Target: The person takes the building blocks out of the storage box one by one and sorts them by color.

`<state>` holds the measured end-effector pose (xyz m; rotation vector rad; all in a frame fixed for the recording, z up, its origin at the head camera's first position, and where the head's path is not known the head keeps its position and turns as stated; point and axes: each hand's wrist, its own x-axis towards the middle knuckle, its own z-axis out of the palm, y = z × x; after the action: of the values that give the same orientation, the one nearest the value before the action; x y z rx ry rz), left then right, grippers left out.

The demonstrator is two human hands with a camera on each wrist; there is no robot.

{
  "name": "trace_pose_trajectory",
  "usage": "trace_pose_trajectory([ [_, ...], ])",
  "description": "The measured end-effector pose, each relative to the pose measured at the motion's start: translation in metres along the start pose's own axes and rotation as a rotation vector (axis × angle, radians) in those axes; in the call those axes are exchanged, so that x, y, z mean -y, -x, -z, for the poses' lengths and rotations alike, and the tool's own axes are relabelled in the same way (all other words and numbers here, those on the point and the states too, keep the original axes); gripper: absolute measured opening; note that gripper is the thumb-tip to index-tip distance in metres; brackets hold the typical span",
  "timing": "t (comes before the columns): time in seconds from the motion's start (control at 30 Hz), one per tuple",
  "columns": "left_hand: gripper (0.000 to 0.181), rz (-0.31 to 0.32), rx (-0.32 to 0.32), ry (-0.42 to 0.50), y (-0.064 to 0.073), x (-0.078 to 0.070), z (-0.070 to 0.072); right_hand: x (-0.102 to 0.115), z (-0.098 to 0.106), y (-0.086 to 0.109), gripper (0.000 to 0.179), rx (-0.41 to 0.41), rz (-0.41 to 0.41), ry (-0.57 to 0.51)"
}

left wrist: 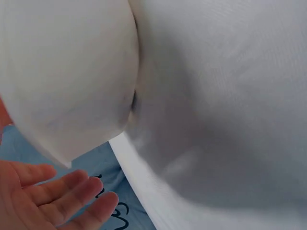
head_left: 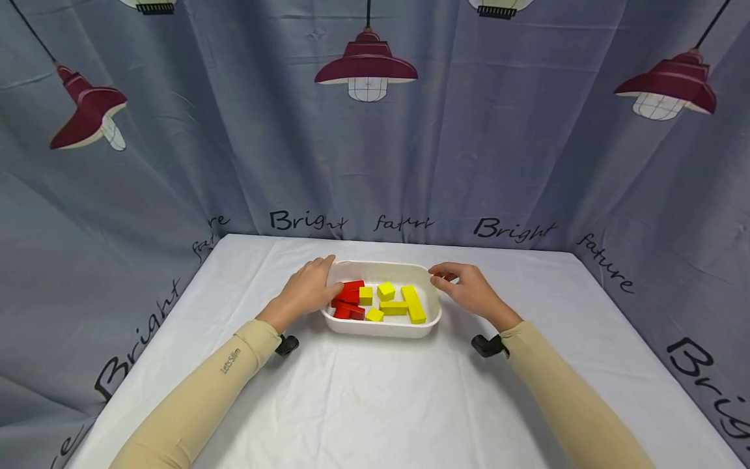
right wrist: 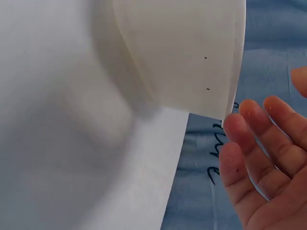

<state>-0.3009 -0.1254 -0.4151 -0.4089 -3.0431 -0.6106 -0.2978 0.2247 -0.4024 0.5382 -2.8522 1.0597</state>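
Note:
A white oblong plastic tub [head_left: 381, 331] stands on the table between both hands. At its left end is my left hand [head_left: 307, 286], the thumb reaching over the rim beside the red blocks [head_left: 349, 293]. The left wrist view shows this hand's fingers [left wrist: 91, 189] loosely extended just outside the tub wall [left wrist: 72, 62]. My right hand [head_left: 469, 288] is at the opposite end, fingers slightly bent, fingertips right at the rim. In the right wrist view its fingers [right wrist: 259, 160] are spread by the tub's corner. Several yellow blocks [head_left: 413, 305], cubes and longer bars, lie right of the red ones.
A white cloth [head_left: 387, 404] covers the table. Grey-blue curtains [head_left: 375, 163] with printed lamps and lettering hang behind it and along both sides. Black wrist cameras [head_left: 487, 346] sit below the cuffs of the beige sleeves [head_left: 202, 391].

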Motion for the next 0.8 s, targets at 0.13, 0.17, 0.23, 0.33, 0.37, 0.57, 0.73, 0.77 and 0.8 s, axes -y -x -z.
trace_pose_trajectory([
  [0.13,0.081,0.025,0.058,-0.041,-0.002,-0.001,-0.006,0.000,0.000,-0.001,0.030,-0.012,-0.006,-0.033],
  [0.17,0.083,0.032,0.071,-0.050,-0.002,-0.002,-0.008,0.000,0.000,-0.001,0.030,-0.015,-0.007,-0.046],
  [0.23,0.086,0.043,0.088,-0.067,-0.002,-0.002,-0.011,0.000,0.002,-0.002,0.030,-0.017,-0.014,-0.077],
  [0.33,0.088,0.062,0.092,-0.070,-0.003,-0.004,-0.015,0.000,0.004,-0.003,0.030,-0.014,-0.043,-0.118],
  [0.37,0.088,0.068,0.092,-0.069,-0.003,-0.004,-0.016,0.000,0.004,-0.003,0.031,-0.008,-0.058,-0.131],
  [0.57,0.084,0.110,0.091,-0.066,-0.003,-0.003,-0.022,0.003,0.006,-0.007,0.034,0.038,-0.119,-0.243],
  [0.73,0.082,0.117,0.078,-0.063,-0.002,-0.003,-0.023,0.007,0.005,-0.014,0.037,0.096,-0.140,-0.287],
  [0.77,0.082,0.118,0.077,-0.064,-0.002,-0.003,-0.023,0.008,0.005,-0.015,0.038,0.109,-0.140,-0.288],
  [0.8,0.082,0.121,0.078,-0.064,-0.001,-0.003,-0.023,0.009,0.005,-0.017,0.038,0.120,-0.140,-0.286],
])
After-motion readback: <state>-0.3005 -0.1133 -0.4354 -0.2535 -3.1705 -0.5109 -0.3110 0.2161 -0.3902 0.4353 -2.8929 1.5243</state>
